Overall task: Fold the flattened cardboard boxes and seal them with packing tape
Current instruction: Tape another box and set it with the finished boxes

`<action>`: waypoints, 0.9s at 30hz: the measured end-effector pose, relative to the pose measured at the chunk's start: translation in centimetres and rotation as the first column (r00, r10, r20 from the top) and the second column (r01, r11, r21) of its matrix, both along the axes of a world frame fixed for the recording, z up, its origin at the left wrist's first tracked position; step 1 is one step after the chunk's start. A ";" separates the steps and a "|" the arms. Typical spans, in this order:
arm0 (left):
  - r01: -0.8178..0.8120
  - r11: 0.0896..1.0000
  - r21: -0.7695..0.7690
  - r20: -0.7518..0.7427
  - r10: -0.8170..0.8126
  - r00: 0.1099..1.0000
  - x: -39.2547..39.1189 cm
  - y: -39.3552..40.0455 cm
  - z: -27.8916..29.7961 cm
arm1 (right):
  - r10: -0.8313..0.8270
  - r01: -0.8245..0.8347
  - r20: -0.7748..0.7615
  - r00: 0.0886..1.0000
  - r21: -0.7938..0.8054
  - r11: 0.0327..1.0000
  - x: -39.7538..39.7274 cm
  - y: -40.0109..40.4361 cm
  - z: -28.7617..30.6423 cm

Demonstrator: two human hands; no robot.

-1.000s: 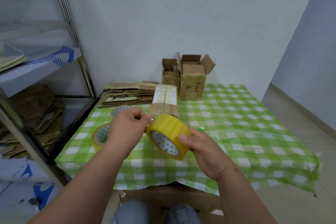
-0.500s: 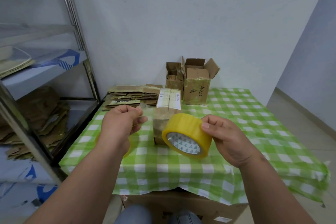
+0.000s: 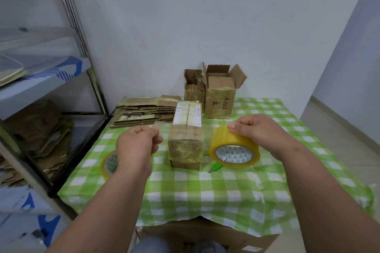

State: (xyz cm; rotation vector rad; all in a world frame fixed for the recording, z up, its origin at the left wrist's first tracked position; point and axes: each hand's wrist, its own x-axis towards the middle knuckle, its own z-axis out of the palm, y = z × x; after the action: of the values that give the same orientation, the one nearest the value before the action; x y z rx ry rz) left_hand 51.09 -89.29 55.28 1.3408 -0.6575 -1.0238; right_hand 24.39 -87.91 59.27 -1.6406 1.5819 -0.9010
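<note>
Green-checked counter (image 3: 205,191); taped box (image 3: 186,141) at centre. Right hand (image 3: 257,129) grips tape roll (image 3: 234,148); left hand (image 3: 137,144) pinches tape end (image 3: 157,127).

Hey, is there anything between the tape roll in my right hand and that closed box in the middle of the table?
Nothing visible. The right hand holds the tape roll just right of the closed box, with only bare tablecloth between.

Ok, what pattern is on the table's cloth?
Green and white checks on the tablecloth, clearest in the head view.
</note>
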 end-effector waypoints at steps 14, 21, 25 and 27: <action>-0.105 0.992 0.064 0.052 0.102 0.993 0.6 -1.2 -2.1 | 0.008 0.042 -0.458 0.889 0.099 0.994 1.4 -3.4 0.1; -0.123 0.989 0.082 0.069 0.118 0.991 0.7 -1.5 -2.8 | -0.010 0.089 -0.476 0.880 0.144 0.986 1.8 -4.2 -0.4; -0.108 0.990 0.087 0.083 0.101 0.991 0.8 -1.5 -3.4 | -0.030 0.112 -0.535 0.844 0.122 0.986 1.7 -4.8 -0.9; -0.091 0.991 0.098 0.112 0.080 0.990 0.7 -1.4 -3.7 | -0.031 0.121 -0.613 0.789 0.106 0.987 1.9 -5.1 -1.3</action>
State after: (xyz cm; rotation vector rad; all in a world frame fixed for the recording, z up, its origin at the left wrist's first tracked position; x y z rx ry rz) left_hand 51.81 -90.68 51.55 1.5101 -0.6289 -0.9311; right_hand 26.29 -93.03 57.95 -1.8851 2.0968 -0.2715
